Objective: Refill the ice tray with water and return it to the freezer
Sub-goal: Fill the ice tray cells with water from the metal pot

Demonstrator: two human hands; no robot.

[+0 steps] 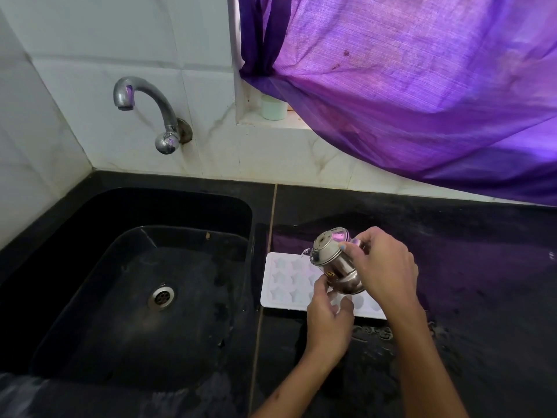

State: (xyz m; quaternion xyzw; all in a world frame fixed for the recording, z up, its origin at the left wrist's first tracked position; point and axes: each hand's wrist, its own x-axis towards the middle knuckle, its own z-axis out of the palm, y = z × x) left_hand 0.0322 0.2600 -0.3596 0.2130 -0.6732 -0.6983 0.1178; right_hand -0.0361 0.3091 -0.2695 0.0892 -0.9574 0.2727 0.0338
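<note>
A white ice tray (281, 280) with star-shaped cells lies flat on the black counter just right of the sink. A small steel jug (333, 262) is tilted over the tray's far left cells, its mouth pointing left, with a thin stream of water at its lip. My right hand (384, 267) grips the jug from the right. My left hand (328, 321) holds the jug's base from below with curled fingers, and covers the tray's middle. The tray's right part is hidden behind both hands.
A black sink (90, 297) with a steel drain (162, 297) fills the left. A steel tap (144, 111) sticks out of the tiled wall above it. A purple curtain (422, 86) hangs over the counter's back right. A pale jar (273, 107) stands on the window ledge. Wet patches mark the counter (482, 282).
</note>
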